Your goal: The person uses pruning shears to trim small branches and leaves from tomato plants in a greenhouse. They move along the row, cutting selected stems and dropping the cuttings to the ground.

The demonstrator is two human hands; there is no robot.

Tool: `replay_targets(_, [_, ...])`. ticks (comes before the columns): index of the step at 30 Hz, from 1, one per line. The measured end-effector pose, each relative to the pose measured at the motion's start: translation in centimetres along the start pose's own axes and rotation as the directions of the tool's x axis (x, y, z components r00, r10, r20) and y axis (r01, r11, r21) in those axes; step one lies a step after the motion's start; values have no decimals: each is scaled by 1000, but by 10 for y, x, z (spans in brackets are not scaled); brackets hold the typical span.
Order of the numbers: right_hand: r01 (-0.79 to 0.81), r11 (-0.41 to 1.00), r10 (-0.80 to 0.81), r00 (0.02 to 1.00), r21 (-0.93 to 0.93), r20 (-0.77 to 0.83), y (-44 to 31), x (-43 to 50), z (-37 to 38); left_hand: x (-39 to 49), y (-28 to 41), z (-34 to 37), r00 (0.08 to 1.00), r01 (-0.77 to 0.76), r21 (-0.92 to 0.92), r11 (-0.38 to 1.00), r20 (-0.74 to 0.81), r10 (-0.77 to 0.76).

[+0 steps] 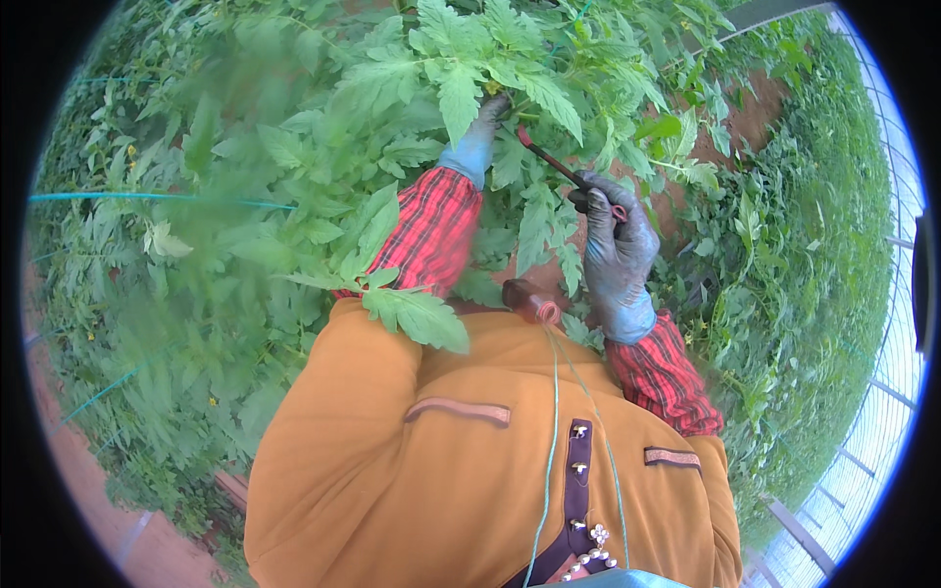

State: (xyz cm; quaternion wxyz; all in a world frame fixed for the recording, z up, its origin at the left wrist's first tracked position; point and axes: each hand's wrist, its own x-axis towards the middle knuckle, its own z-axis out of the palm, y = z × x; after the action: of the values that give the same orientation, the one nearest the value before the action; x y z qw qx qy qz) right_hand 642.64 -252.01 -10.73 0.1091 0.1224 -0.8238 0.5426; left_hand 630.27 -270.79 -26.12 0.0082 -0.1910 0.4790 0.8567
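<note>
My right hand [619,242], in a stained blue glove, grips the dark handle of a slim brush [553,162]. Its reddish tip points up and left toward a tomato plant's stems. Among the tomato leaves [459,92], my left hand [479,138] reaches in, also gloved, with blackened fingers. Leaves partly hide those fingers, so their grip is unclear. A small yellow flower [492,87] shows just above them. Against my front hangs a small bottle [531,301] with dark red contents, on a thin teal cord [553,441] running up toward my neck.
Dense tomato foliage [220,294] surrounds me on the left, with teal support strings [162,197] strung through it. Another leafy row [794,294] stands at right, beyond bare reddish soil [750,117]. The greenhouse wall [893,184] curves along the far right. A leaf [419,316] lies over my left sleeve.
</note>
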Motion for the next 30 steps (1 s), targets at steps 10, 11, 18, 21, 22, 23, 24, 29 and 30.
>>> replay_targets(10, [-245,938,311,906,247,-285,-23,-26,-72,-108,-29,-9,928,-26,336,942,358,-102])
replay_targets(11, [-263,929,336,893,259,-300,-25,-31,-76,-123,-33,-10,891,33,340,940,416,-181])
replay_targets(18, [-338,884,447,811,322,-376,-28,-52,-102,-160,-54,4,625,87,608,789,584,-518])
replay_targets(21, [-450,829,553,748,332,-366,-30,-62,-117,-161,-60,20,589,-48,741,669,562,-580])
replay_targets(22, [-483,804,589,723,346,-360,-27,-64,-120,-163,-60,23,592,2,745,668,537,-601])
replay_targets(23, [-485,793,601,722,369,-343,-22,-65,-124,-163,-60,26,583,25,741,672,535,-612])
replay_targets(24, [-486,782,611,720,390,-328,-19,-66,-130,-162,-60,30,573,47,736,675,534,-622])
replay_targets(29, [-529,750,635,743,396,-212,-1,-71,-155,-162,-63,55,613,88,762,642,467,-638])
replay_targets(30, [-558,730,658,729,395,-187,3,-72,-158,-163,-64,60,616,119,752,649,456,-642])
